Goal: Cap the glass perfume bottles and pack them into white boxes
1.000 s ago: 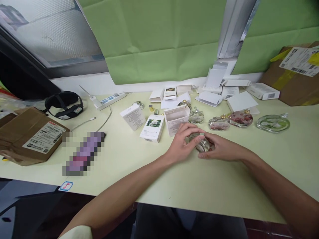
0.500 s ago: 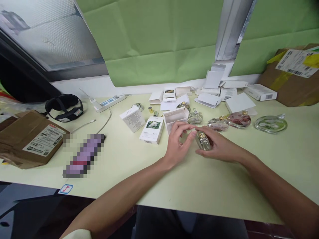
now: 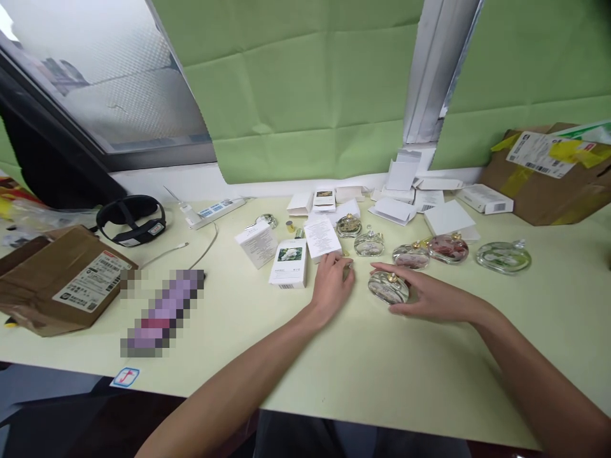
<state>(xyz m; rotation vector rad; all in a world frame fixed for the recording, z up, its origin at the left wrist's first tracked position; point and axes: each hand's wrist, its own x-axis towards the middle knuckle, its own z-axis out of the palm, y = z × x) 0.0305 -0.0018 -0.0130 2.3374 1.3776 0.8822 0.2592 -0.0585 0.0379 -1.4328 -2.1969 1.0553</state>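
Note:
My right hand (image 3: pixel 429 294) curves around the right side of an oval glass perfume bottle (image 3: pixel 386 289) with a gold neck, its fingers and thumb on opposite edges. To the left, my left hand (image 3: pixel 331 283) has its fingers curled in at the lower edge of a white carton (image 3: pixel 323 238) with printed text. Whatever lies between its thumb and fingertips is too small to make out. Beside that carton lies another white carton (image 3: pixel 289 262) with a white flower picture. Behind the held bottle stands a clear oval bottle (image 3: pixel 369 244).
Several more bottles, including a reddish one (image 3: pixel 447 249) and a green one (image 3: pixel 503 257), lie to the right. Opened white boxes (image 3: pixel 392 210) crowd the back. Cardboard boxes (image 3: pixel 544 184) flank both ends. A power strip (image 3: pixel 217 213) and black headset (image 3: pixel 131 221) are at left.
My left hand has moved left, away from the bottle to the white carton, which now shows its printed face. The bottle in my right hand has turned its broad face toward me.

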